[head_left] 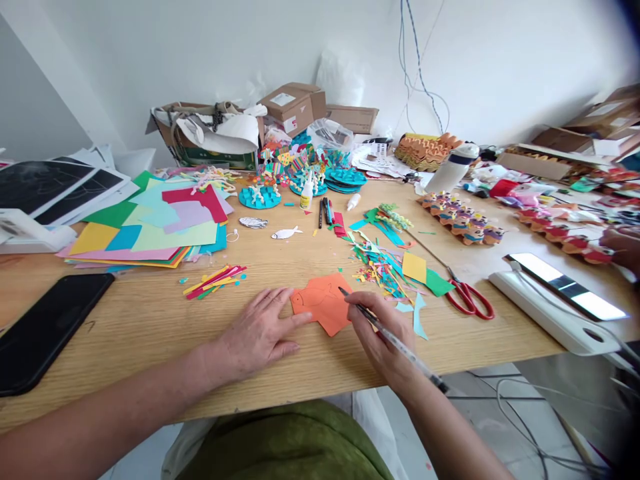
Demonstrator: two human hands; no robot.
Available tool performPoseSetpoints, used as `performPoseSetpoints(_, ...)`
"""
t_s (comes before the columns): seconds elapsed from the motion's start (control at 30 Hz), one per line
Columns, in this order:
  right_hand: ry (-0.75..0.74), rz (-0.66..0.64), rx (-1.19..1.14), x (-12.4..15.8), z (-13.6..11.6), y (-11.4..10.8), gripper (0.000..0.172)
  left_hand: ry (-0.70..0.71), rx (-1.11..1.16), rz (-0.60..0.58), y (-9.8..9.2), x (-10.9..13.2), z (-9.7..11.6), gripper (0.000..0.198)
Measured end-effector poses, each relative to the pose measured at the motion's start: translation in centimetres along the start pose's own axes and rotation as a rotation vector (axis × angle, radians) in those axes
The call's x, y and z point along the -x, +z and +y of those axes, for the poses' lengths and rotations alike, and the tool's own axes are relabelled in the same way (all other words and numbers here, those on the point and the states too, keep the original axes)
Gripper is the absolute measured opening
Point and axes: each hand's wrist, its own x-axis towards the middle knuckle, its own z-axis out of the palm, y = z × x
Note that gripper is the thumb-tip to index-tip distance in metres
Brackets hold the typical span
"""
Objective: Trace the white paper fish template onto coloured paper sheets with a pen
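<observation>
An orange piece of paper (330,319) lies on the table in front of me, with a fish outline in dark line on it. My left hand (263,323) rests flat at its left edge, fingers spread, one finger on the paper. Between the fingers of my right hand (383,333) is a pen (400,343) with a clear barrel, its tip at the tail end of the drawn fish. Beyond the paper lie a white paper fish (287,233) and a patterned paper fish (253,223).
Paper strips (215,281) lie to the left, colored sheets (155,227) farther back. Paper scraps (383,263) and red-handled scissors (470,298) are on the right. A black phone (50,327) lies near left. At far right, another person's hand (623,247) touches egg-carton figures (560,233).
</observation>
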Motion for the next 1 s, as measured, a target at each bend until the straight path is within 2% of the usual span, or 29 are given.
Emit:
performPoseSetpoints(0.1, -0.058, -0.005, 0.071, 0.9, 0.3, -0.8, 0.013, -0.034, 0.007, -0.012, -0.7, -0.1, -0.2, 0.046)
performPoseSetpoints(0.23, -0.055, -0.040, 0.050, 2.0, 0.5, -1.6, 0.017, -0.115, 0.051, -0.008, -1.7, -0.5, -1.0, 0.046)
performPoseSetpoints(0.53, -0.010, -0.057, 0.041, 4.1, 2.3, -1.3, 0.021, -0.234, 0.277, -0.040, -3.1, -2.2, -1.6, 0.034)
performPoseSetpoints(0.67, -0.034, -0.078, 0.104, 4.2, 2.6, -1.0, 0.020, -0.329, 0.442, 0.048, -3.1, -4.0, -1.4, 0.029)
performPoseSetpoints(0.8, -0.044, -0.077, 0.136, 4.3, 2.9, -0.8, 0.020, -0.411, 0.654, 0.175, -2.2, -5.2, -1.7, 0.025)
performPoseSetpoints(1.0, -0.023, -0.046, 0.170, 4.6, 3.3, -0.7, 0.022, -0.438, 0.807, 0.288, -0.9, -4.8, -2.1, 0.023)
